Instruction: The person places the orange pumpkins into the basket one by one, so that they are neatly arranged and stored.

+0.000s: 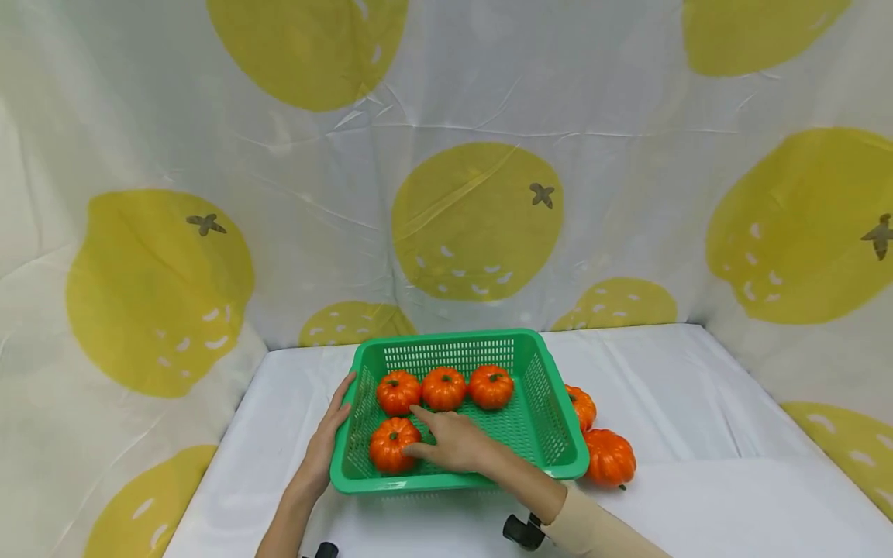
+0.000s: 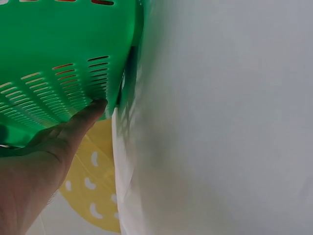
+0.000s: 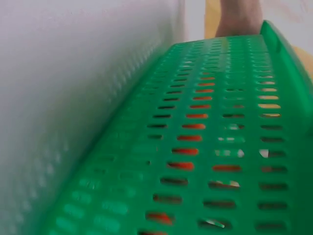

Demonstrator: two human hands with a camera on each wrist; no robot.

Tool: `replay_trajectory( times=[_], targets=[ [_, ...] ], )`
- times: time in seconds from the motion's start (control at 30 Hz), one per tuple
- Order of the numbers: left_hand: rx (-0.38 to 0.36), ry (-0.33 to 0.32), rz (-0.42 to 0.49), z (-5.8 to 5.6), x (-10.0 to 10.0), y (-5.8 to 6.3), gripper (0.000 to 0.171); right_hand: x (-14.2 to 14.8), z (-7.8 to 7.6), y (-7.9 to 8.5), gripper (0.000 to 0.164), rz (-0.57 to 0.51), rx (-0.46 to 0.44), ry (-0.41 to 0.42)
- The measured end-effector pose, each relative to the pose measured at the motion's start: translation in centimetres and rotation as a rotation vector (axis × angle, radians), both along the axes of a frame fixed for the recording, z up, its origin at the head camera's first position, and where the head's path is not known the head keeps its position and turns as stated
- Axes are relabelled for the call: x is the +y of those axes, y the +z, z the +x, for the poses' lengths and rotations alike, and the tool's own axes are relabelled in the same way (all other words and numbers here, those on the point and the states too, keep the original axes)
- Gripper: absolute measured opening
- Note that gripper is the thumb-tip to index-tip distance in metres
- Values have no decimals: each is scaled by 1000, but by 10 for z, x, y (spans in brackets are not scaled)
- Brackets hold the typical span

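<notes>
A green plastic basket (image 1: 460,484) stands on the white table. Inside it, three orange pumpkins sit in a row: a left one (image 1: 398,393), a middle one (image 1: 443,388) and a right one (image 1: 491,387). One more pumpkin (image 1: 393,446) lies at the front left. My right hand (image 1: 456,442) reaches into the basket beside this front pumpkin, thumb at its right side and index finger extended past it. Against the outside of the basket's left wall rests my left hand (image 1: 326,442), fingers straight; the left wrist view shows a digit (image 2: 90,115) touching the slotted wall.
Outside the basket's right wall lie two more pumpkins, a partly hidden rear one (image 1: 582,407) and a front one (image 1: 610,459). A lemon-print curtain (image 1: 614,194) hangs behind and beside the table (image 1: 698,496). In the right wrist view, the basket's slotted wall (image 3: 205,193) blocks sight of my right hand.
</notes>
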State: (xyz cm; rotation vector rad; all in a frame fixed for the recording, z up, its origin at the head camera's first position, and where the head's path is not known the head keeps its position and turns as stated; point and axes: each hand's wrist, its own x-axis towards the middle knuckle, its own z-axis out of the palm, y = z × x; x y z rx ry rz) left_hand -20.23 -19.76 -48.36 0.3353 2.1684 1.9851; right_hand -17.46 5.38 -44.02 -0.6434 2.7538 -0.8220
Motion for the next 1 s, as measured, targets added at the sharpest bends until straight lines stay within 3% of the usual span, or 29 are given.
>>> replay_trajectory(
  times=[0.1,0.17,0.37,0.53,0.67,0.77,0.9,1.0],
  targets=[
    [-4,-14,-3,-4,-2,0,54,18,8,10,71,-9,88,-18],
    [-10,-19,-13,-6,-3,-1,54,36,14,17,69,-56,97,-15],
    [-18,-57,13,-10,-11,-2,55,107,29,24,55,-332,118,37],
    [-29,-99,26,-13,-15,-2,54,176,38,13,44,-500,245,-86],
    [-22,-109,19,-16,-13,-1,54,226,33,-1,46,-440,307,-202],
    [-23,-96,9,-14,-10,0,54,252,27,-13,51,-323,254,-269],
    [-14,-58,-18,-4,-8,1,55,272,21,-29,60,-257,112,-275],
    [-23,-133,-25,-6,-17,7,56,263,66,-36,64,-283,16,-365]
  ],
)
